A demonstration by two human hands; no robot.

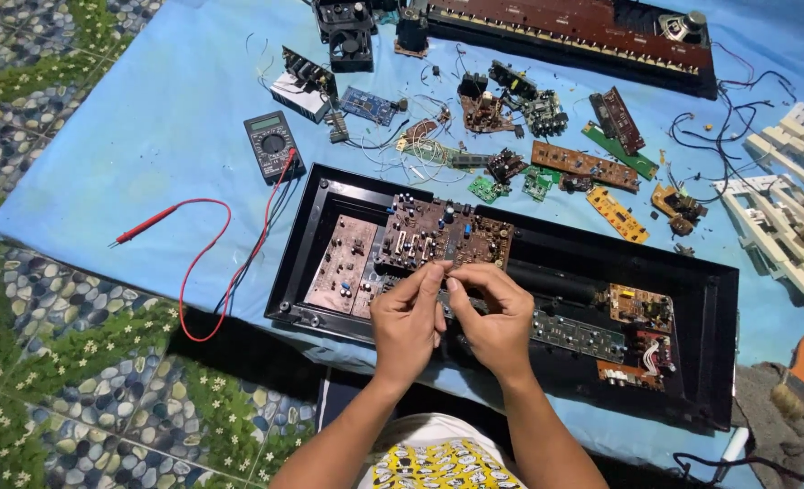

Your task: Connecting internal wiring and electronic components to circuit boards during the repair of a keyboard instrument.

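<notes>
Your two hands meet over the middle of the open black casing (719, 299), just in front of the large brown circuit board (443, 235) that stands tilted inside it. Your left hand (406, 321) and right hand (497, 317) have their fingertips drawn together, pinching at the board's lower edge; whatever small part sits between them is too small to make out. Inside the casing you have three more boards: one copper-coloured board (343, 263) at the left, one long green strip (579, 335) to the right of your hands, and one orange-brown board (642, 308) beyond it. On the blue sheet (148, 118) behind the casing lies a scatter of loose small boards and wires. One multimeter (272, 145) sits to the left, its one red probe (144, 226) lying well apart on the sheet. One long dark panel (574, 36) lies at the far edge, and one paintbrush (796, 376) rests at the right.
</notes>
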